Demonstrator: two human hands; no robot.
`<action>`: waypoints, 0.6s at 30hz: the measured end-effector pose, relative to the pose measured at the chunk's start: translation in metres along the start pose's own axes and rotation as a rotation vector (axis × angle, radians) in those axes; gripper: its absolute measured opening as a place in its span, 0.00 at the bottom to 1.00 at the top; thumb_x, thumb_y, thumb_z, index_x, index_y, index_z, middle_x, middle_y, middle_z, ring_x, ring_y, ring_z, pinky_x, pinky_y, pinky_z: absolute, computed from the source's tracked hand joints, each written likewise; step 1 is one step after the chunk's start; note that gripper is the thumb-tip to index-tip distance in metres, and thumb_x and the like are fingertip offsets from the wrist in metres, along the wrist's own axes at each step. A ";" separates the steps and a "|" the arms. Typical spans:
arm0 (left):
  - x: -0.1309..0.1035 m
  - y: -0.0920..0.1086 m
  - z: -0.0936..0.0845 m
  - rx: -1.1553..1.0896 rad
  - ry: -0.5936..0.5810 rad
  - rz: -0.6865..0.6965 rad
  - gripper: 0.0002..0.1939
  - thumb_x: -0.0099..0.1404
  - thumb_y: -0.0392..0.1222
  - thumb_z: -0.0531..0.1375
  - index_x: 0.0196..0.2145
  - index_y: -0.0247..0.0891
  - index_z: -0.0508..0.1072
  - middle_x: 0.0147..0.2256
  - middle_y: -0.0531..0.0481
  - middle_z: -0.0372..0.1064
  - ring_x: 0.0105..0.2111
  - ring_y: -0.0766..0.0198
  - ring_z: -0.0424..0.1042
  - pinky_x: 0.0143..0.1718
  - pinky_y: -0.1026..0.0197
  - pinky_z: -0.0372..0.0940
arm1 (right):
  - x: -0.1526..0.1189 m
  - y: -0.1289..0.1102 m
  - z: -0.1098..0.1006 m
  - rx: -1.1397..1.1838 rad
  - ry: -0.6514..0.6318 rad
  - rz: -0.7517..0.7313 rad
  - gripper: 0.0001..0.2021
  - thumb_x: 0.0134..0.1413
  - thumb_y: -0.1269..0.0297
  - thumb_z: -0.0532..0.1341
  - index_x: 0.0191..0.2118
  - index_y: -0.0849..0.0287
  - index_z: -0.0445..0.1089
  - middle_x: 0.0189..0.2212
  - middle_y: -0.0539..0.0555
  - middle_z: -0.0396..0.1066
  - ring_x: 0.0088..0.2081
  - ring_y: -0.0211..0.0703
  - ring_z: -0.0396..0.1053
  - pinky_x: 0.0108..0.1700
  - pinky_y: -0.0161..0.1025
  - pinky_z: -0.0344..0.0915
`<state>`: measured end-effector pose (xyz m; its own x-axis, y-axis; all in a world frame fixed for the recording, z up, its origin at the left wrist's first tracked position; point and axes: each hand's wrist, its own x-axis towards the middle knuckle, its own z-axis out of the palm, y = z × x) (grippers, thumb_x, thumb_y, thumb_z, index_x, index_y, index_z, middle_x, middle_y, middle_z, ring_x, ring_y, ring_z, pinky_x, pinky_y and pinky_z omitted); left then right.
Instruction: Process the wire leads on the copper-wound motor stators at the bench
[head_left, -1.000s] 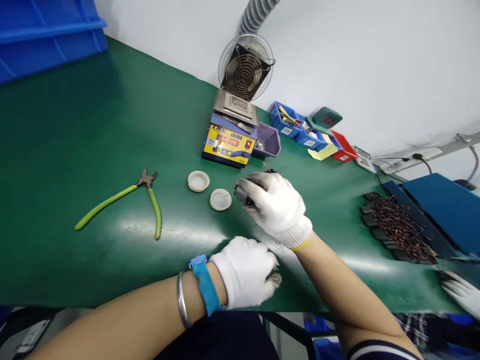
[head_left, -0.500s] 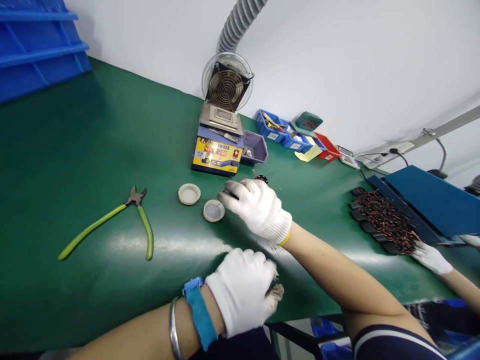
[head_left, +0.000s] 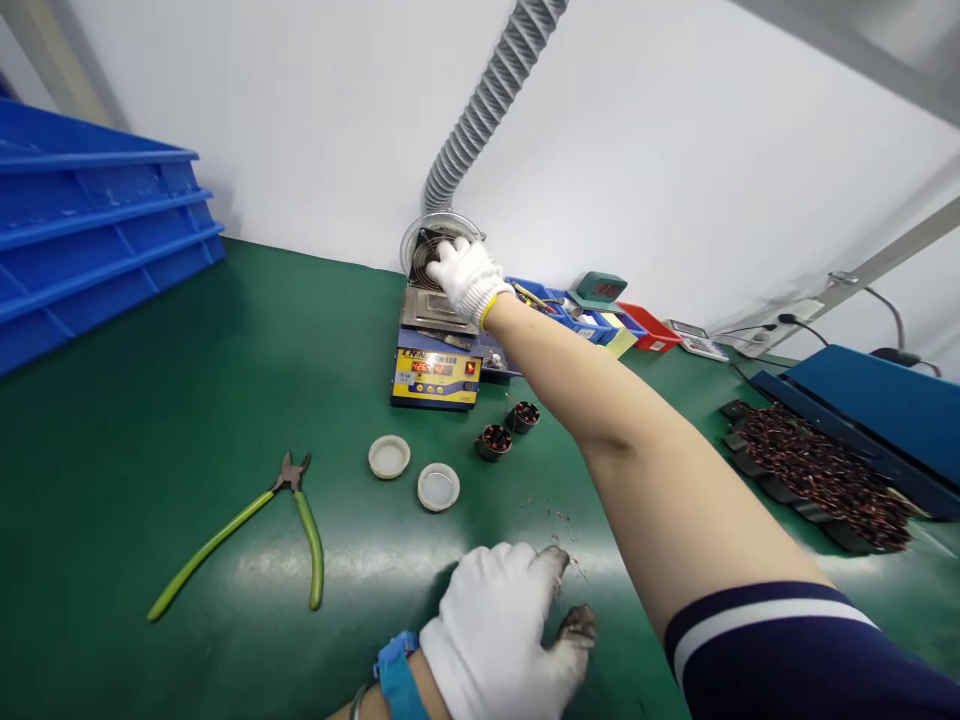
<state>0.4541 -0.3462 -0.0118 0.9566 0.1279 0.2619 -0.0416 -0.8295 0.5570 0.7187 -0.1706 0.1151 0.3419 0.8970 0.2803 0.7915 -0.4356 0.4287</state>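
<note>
My right hand point(head_left: 469, 275), in a white glove, reaches out to the round fan point(head_left: 424, 262) behind the soldering unit. Its fingers are apart in front of the grille; I cannot tell whether they touch it. Low over the green table, my left hand point(head_left: 510, 625) wears a white glove with dirty fingertips. Thumb and forefinger stand apart, with nothing visible between them. Two small black-rimmed copper coils point(head_left: 494, 441) stand upright in front of the yellow-fronted soldering unit point(head_left: 435, 378). Two shallow white dishes point(head_left: 438, 487) sit left of the coils.
Green-handled cutters point(head_left: 311, 550) lie spread at left. Bits of wire point(head_left: 566, 530) are scattered near my left hand. Stacked blue crates point(head_left: 112, 225) stand at far left. Small blue bins point(head_left: 570, 310) and a red bin point(head_left: 649, 328) line the wall. Many coils point(head_left: 817, 470) lie at right.
My right hand has moved from beside the dishes up to the fan. Two coils now stand in plain view near the dishes. My left thumb and forefinger have opened wider. The view has shifted.
</note>
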 end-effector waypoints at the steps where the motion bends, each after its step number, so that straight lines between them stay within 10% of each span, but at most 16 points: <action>1: 0.000 0.001 0.000 0.002 -0.012 0.001 0.18 0.61 0.54 0.58 0.45 0.44 0.73 0.33 0.48 0.73 0.31 0.50 0.74 0.28 0.52 0.68 | 0.000 -0.003 0.001 -0.010 -0.037 -0.003 0.17 0.65 0.72 0.48 0.54 0.64 0.66 0.50 0.65 0.61 0.51 0.62 0.59 0.46 0.51 0.63; 13: 0.010 0.018 -0.023 -0.049 -0.370 -0.144 0.21 0.57 0.58 0.60 0.43 0.45 0.75 0.38 0.46 0.75 0.37 0.45 0.74 0.32 0.49 0.68 | -0.006 0.017 -0.009 0.308 -0.017 0.214 0.22 0.63 0.56 0.52 0.51 0.73 0.66 0.44 0.62 0.67 0.48 0.51 0.67 0.49 0.45 0.65; 18: 0.005 0.010 -0.012 -0.067 -0.219 -0.081 0.21 0.59 0.58 0.58 0.46 0.45 0.74 0.34 0.47 0.74 0.34 0.48 0.73 0.30 0.51 0.68 | -0.005 0.009 -0.001 0.392 -0.020 0.300 0.18 0.55 0.58 0.61 0.44 0.68 0.70 0.43 0.64 0.70 0.46 0.57 0.69 0.48 0.50 0.68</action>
<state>0.4551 -0.3470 0.0042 0.9970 0.0657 0.0412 0.0258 -0.7822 0.6225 0.7237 -0.1791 0.1185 0.5905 0.7394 0.3234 0.7864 -0.6172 -0.0251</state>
